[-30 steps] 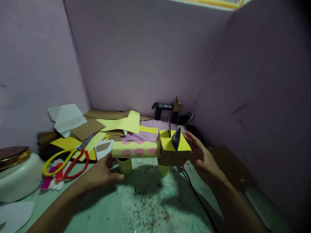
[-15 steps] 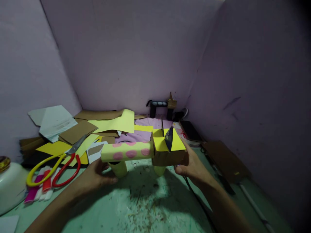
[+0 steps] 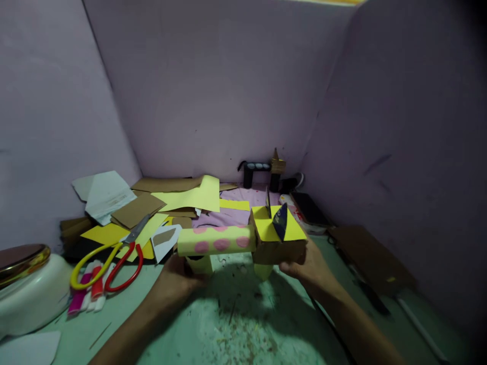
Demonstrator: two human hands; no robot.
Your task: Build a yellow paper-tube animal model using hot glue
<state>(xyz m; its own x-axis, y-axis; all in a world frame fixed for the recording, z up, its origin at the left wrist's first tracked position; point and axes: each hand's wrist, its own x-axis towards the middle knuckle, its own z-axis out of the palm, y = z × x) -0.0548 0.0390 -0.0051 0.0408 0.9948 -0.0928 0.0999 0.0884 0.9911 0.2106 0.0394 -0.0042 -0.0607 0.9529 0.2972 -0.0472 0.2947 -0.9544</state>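
Observation:
A handmade paper-and-cardboard animal figure [image 3: 216, 242] stands on the green table between my hands. Its body is a pale yellow tube with pink spots, and pale yellow tube legs hold it up. At its right end sits a cardboard box head [image 3: 279, 251] with a yellow top and two dark pointed ears [image 3: 280, 222]. My left hand [image 3: 175, 286] is closed around the rear leg at the left end, its far fingers partly hidden. My right hand [image 3: 312, 268] grips the box head from the right, thumb on the near lower edge and the other fingers hidden behind.
Scissors [image 3: 131, 246] with yellow and red handles lie by several markers [image 3: 97, 289] at left. Behind are paper and cardboard sheets [image 3: 198, 195]. A white rounded container [image 3: 41, 289] stands far left. A black figure [image 3: 248, 177] stands at the back; a brown board [image 3: 369, 258] lies right.
The view has shifted left, so everything appears farther right. My left hand has closed in on the rear leg; my right hand stays at the box head.

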